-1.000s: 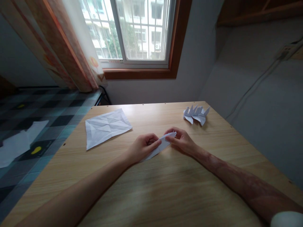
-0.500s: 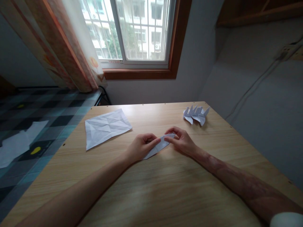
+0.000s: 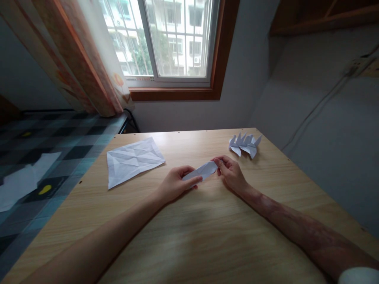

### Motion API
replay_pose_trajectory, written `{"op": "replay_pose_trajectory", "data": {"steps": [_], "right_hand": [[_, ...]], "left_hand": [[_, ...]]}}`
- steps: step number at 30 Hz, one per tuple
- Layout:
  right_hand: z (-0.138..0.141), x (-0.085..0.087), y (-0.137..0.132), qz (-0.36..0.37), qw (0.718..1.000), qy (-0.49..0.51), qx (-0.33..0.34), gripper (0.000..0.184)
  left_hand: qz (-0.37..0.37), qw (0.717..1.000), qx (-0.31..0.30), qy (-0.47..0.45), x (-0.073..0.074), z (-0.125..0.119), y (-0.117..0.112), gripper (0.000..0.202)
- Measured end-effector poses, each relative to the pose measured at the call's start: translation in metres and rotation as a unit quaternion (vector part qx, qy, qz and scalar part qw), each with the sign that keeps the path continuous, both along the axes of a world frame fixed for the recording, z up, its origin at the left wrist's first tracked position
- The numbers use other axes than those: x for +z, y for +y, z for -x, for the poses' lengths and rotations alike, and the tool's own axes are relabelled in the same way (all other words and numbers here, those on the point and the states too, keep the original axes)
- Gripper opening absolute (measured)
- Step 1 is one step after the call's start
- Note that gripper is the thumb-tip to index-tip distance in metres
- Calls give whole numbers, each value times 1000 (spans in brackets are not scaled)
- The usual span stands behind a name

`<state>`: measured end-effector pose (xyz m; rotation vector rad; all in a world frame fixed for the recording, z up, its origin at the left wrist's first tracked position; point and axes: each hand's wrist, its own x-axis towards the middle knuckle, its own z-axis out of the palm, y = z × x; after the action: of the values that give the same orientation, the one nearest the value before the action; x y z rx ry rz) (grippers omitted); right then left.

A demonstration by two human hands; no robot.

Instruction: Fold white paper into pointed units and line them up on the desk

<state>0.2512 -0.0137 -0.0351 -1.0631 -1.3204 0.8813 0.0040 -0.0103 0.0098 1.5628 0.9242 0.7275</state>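
left hand (image 3: 177,184) pinches near-left end of narrow folded white paper strip (image 3: 201,172) | right hand (image 3: 231,172) pinches far-right end | strip's long axis runs diagonally between hands, just above light wooden table (image 3: 207,236) | both hands equally near
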Motion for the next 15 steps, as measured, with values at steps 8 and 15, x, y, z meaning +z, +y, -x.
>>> {"op": "replay_pose_trajectory", "data": {"steps": [8, 15], "right_hand": [[2, 7, -8, -56, 992, -108, -17, 28], [7, 28, -23, -258, 909, -327, -15, 23]], "left_hand": [[-33, 998, -14, 53, -1, 3, 1, 33], [-36, 998, -29, 46, -3, 4, 1, 32]]}}
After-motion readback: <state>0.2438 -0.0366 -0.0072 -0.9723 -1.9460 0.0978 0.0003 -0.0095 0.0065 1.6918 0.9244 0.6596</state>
